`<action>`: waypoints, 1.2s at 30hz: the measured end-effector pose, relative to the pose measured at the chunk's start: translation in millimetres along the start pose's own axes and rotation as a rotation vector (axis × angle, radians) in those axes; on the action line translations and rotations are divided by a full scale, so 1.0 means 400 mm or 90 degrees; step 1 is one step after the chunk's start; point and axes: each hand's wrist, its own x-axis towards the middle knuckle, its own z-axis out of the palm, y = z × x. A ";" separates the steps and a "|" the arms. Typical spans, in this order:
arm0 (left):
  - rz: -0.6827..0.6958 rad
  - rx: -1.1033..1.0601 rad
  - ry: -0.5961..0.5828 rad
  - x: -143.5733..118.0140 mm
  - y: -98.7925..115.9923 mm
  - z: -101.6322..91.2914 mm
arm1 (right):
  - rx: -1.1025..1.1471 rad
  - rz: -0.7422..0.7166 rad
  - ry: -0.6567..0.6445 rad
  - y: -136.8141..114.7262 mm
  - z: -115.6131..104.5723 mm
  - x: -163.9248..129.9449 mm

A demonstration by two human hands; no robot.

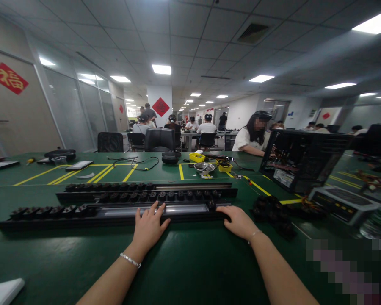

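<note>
A long black rail (82,214) with a row of black round parts on its left half lies across the green table (190,262) in front of me. My left hand (149,226) rests flat on its silver middle strip, fingers spread. My right hand (238,220) curls over the rail's right end and grips it. A second, similar black rail (146,192) lies just behind, parallel to the first. A heap of loose black round parts (274,214) sits right of my right hand.
An open black computer case (300,159) and a flat grey unit (343,203) stand at the right. Yellow bins (197,157), a metal bowl (204,167) and cables (136,163) lie farther back. A seated person (252,135) works behind; others sit at distant desks. A white object (3,290) is bottom left.
</note>
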 end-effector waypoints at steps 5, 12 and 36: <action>0.003 -0.002 0.002 -0.001 -0.002 0.002 | 0.009 0.006 -0.004 0.000 -0.004 -0.001; 0.002 -0.005 0.003 0.000 -0.001 0.006 | 0.007 0.013 -0.012 -0.004 -0.010 -0.002; -0.007 -0.003 -0.014 0.000 0.001 -0.004 | 0.018 0.060 -0.008 0.015 -0.022 -0.012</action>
